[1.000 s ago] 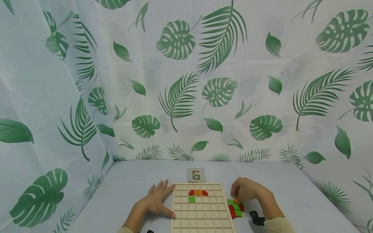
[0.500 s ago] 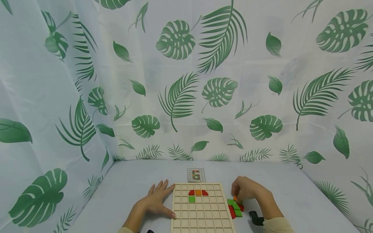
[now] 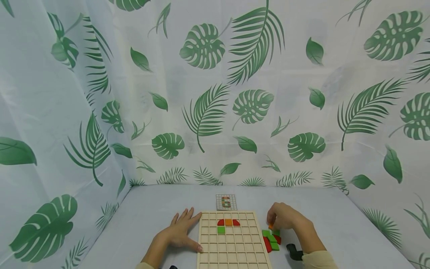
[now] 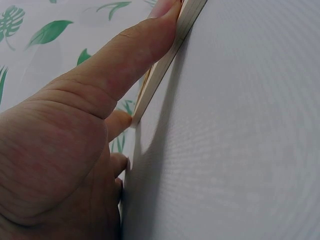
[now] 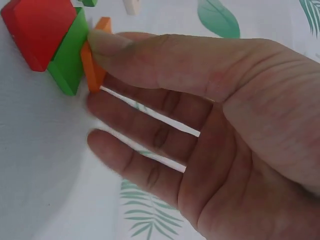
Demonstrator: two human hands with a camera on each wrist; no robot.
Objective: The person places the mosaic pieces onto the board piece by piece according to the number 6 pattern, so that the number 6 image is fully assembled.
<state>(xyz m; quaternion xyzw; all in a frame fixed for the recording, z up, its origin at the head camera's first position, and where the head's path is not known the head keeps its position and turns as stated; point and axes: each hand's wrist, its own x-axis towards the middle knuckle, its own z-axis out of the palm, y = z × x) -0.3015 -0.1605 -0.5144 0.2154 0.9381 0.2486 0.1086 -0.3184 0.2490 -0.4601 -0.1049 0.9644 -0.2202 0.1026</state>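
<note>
My left hand (image 3: 180,232) lies spread at the left edge of a wooden grid board (image 3: 226,248), its thumb and index finger touching the rim. In the left wrist view the thumb (image 4: 127,62) presses the board's side. My right hand (image 3: 284,216) is to the right of the board, pinching an orange tile (image 5: 93,70) between thumb and fingers. Beside that tile are a green tile (image 5: 69,62) and a red tile (image 5: 40,30). On the board sit an orange square (image 3: 228,222) between two red curved tiles (image 3: 236,223), and a green square (image 3: 221,229) below.
A small gridded card (image 3: 226,202) with a coloured figure 6 lies behind the board. Several green tiles (image 3: 271,238) and red tiles (image 3: 267,244) lie along the board's right edge. A black strap end (image 3: 295,252) hangs at the right wrist. Leaf-printed cloth (image 3: 215,112) walls the back.
My right hand has shifted slightly away from me, drawing the orange tile off the pile and uncovering more of a green tile. The left hand and board stay put.
</note>
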